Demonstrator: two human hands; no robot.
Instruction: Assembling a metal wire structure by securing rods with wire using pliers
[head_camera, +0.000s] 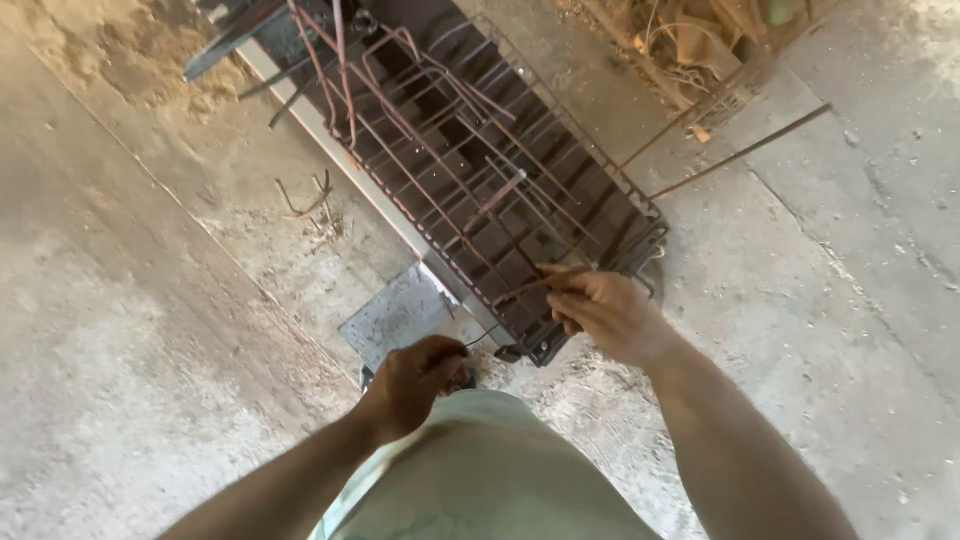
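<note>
A: Where does the thin wire (482, 338) lie?
B: At the near corner of the rebar cage (480, 170) on the concrete floor (120, 330), running roughly left to right between both hands.
A: Grips?
B: Left hand (415, 380) fingers closed on its near end; right hand (600, 310) pinching a rusty rod (535, 284) against the cage, touching it, so nearer.

1. both forearms are bare from elbow to wrist, with no sleeves in view.
2. the left hand (415, 380) wears no glove, ring or watch.
3. the right hand (600, 310) is bare too.
4. a pale green shirt (480, 470) covers the torso, with faint darker marks near its lower edge.
</note>
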